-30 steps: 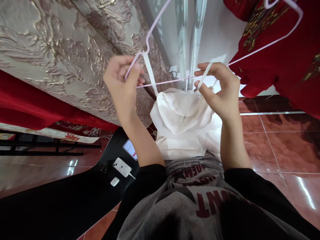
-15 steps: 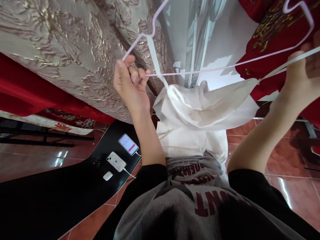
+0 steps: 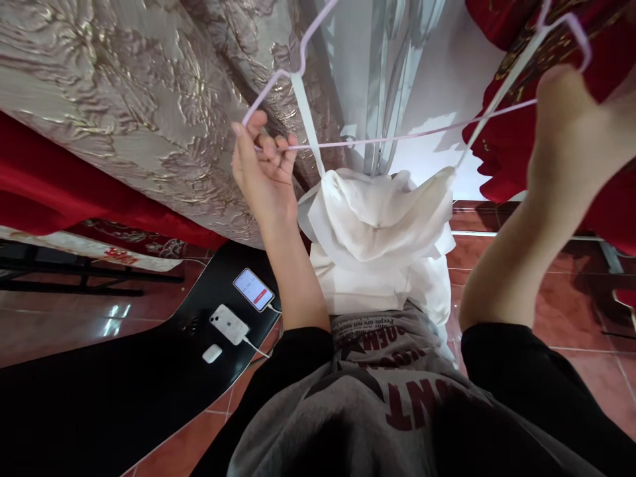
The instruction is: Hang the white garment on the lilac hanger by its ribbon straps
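My left hand [image 3: 265, 175] grips one end of a pink clothes hanger [image 3: 412, 137], its fingers wrapped round the corner where the sloping arm meets the lower bar. A white garment [image 3: 382, 232] hangs from the hanger by two thin straps and drapes down over my lap. One strap [image 3: 305, 116] sits in the hanger's notch near my left hand. The other strap [image 3: 517, 76] runs up taut to the notch near the far end. There my right hand [image 3: 571, 129] is at the hanger's other corner, blurred, with its fingers hidden.
Gold-patterned fabric [image 3: 134, 112] hangs at left, above red cloth [image 3: 99, 192]. On a black tabletop [image 3: 99, 397] lie two phones, one with a lit screen [image 3: 254, 289] and one face down [image 3: 228, 324], plus a small white case [image 3: 212, 354]. Red embroidered garments [image 3: 501, 159] hang at right.
My right hand has moved inward and the second strap, earlier stretched across that hand, now runs up to the hanger's notch. The garment's right side has drawn in. My left hand keeps its grip.
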{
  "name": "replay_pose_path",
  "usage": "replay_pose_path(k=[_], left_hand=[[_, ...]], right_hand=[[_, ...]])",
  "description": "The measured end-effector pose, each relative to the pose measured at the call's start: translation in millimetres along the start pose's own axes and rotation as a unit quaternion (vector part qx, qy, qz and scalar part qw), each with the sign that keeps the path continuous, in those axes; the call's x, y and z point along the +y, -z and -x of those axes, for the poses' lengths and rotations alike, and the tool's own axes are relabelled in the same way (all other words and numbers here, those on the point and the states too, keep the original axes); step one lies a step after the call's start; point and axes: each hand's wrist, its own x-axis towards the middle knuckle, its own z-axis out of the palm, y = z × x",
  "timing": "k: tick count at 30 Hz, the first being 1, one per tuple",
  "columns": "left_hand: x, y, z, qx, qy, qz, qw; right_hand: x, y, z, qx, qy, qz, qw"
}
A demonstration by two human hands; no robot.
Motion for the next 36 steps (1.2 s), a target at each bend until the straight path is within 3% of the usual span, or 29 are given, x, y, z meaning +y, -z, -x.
replay_pose_path(k=[2, 4, 5, 7, 10, 13, 16, 18, 24, 29, 32, 36], left_hand=[[-8.4, 2.0, 2.1, 0.016, 0.006, 0.019, 1.0], [-17.7, 7.8, 2.8, 0.021, -0.023, -0.007, 0.999], [-22.3, 11.7, 3.4, 0.026, -0.059, -0.033, 0.997], [-30.2, 18.9, 6.6, 0.05, -0.155, -0.083, 0.983], [-34.4, 21.2, 16.2, 0.101, -0.272, -0.116, 0.95], [-27.6, 10.8, 24.4, 0.046, -0.307, -0.191, 0.931], [-17.7, -2.7, 26.3, -0.08, -0.267, -0.251, 0.927], [-13.5, -8.8, 26.0, -0.133, -0.232, -0.263, 0.927], [8.6, -23.7, 28.1, -0.161, -0.182, -0.263, 0.934], [48.3, -24.5, 18.3, -0.202, -0.055, -0.135, 0.968], [53.8, -7.6, 8.4, -0.154, -0.062, -0.059, 0.984], [33.8, 20.5, 3.4, 0.038, -0.129, -0.022, 0.991]], right_hand=[[0.0, -23.5, 9.9, 0.013, 0.06, 0.03, 0.998], [2.7, -49.2, 20.3, -0.09, 0.047, 0.071, 0.992], [5.3, -61.5, 25.7, -0.15, 0.019, 0.094, 0.984], [11.6, -82.0, 37.8, -0.207, -0.031, 0.142, 0.967], [14.9, -99.5, 57.4, -0.158, -0.053, 0.168, 0.972], [7.7, -101.9, 71.4, -0.111, -0.025, 0.16, 0.981], [1.4, -95.7, 74.3, -0.103, -0.014, 0.164, 0.981], [1.1, -90.3, 71.7, -0.108, -0.021, 0.17, 0.979], [4.3, -82.7, 66.2, -0.11, -0.026, 0.157, 0.981], [4.6, -82.0, 65.0, -0.103, -0.03, 0.131, 0.986], [6.3, -79.1, 63.9, -0.117, -0.032, 0.129, 0.984], [7.9, -75.9, 64.7, -0.126, -0.023, 0.137, 0.982]])
